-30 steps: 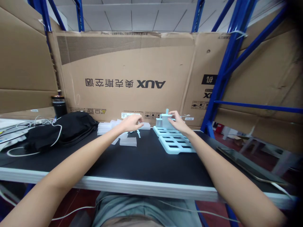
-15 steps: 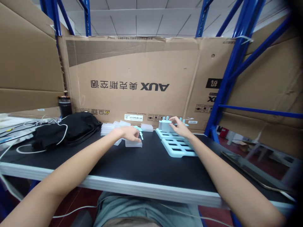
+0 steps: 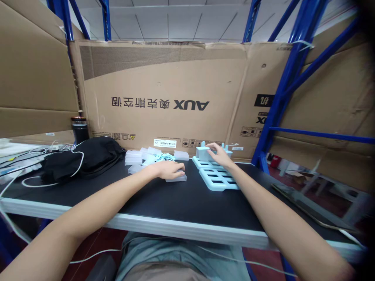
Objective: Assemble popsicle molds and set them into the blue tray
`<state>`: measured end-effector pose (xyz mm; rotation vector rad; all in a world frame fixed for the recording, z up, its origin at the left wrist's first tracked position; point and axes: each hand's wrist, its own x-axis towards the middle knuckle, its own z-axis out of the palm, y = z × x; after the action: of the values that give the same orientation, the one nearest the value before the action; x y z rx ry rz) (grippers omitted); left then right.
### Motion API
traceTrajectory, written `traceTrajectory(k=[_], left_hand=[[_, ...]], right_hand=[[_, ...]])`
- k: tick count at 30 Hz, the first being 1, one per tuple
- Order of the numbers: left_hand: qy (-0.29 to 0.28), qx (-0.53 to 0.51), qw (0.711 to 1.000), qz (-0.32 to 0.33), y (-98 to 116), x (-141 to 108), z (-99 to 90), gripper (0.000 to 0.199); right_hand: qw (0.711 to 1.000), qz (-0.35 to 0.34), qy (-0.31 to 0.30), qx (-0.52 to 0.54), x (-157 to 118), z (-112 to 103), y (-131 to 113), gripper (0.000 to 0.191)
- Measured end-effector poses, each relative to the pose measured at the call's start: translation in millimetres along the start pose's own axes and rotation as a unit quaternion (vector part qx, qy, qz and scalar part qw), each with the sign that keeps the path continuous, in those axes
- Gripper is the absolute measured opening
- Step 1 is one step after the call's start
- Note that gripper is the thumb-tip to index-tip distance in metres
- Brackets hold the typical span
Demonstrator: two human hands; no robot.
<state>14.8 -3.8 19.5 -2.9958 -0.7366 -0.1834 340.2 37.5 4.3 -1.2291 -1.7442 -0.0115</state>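
Translucent white, flat rectangular plastic box [image 3: 177, 178]: lies on the black tabletop [image 3: 178, 205], directly under the left hand [image 3: 170, 169], its front edge and right end showing past the fingers. Left fingers bent low over the box; their undersides are hidden, so I cannot tell whether they pinch it or only rest on it. Right hand [image 3: 219, 155] at the far side, thumb in front and forefinger behind, pinching the right edge of a pale-blue plastic block with an upright tab [image 3: 202, 153]. Block stands at the far left corner of the pale-blue plastic tray with rectangular openings [image 3: 218, 188], well right of the box.

Pile of thin pale-blue plastic pieces [image 3: 159, 158] just behind the left hand; stacked translucent boxes [image 3: 133, 157] left of it.

Against half a second ago: left hand and box both sit further right, nearer the tray; the pile shows more fully. Right hand keeps its place at the block. A second ago the left hand hung above the pile.

Writing: brown cardboard panel [image 3: 158, 78] behind reads "AUX" and "奥克斯空调", printed upside down. White sticker [image 3: 165, 143] low on it, mostly too small to read.
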Motion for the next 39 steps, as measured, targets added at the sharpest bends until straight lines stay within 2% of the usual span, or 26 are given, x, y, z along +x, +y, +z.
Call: traceTrajectory(k=[8, 15, 23, 26, 29, 35, 39], left_hand=[[-0.004, -0.019, 1.000, 0.009, -1, 2, 4.4, 0.044], [0.005, -0.034, 0.999, 0.021, 3, 3, 6.6, 0.045], [0.004, -0.053, 0.998, 0.021, 3, 4, 9.4, 0.046], [0.004, -0.057, 0.998, 0.021, 1, 5, 10.5, 0.045], [0.003, -0.058, 0.998, 0.021, 1, 5, 10.6, 0.045], [0.004, -0.051, 0.999, 0.017, 3, 4, 8.9, 0.046], [0.000, -0.051, 0.999, 0.018, 4, 3, 8.3, 0.047]], right_hand=[[0.999, 0.001, 0.023, -0.029, 0, 4, -3, 0.027], [0.999, 0.016, 0.042, 0.000, -1, 2, -3, 0.031], [0.999, 0.013, 0.027, -0.017, -2, 4, -3, 0.031], [0.998, 0.022, 0.014, -0.065, -4, 4, -6, 0.031], [0.987, 0.035, 0.004, -0.158, -8, 4, -11, 0.031], [0.948, 0.023, 0.024, -0.315, -12, 7, -27, 0.033], [0.910, -0.003, -0.013, -0.414, -13, 10, -39, 0.037]])
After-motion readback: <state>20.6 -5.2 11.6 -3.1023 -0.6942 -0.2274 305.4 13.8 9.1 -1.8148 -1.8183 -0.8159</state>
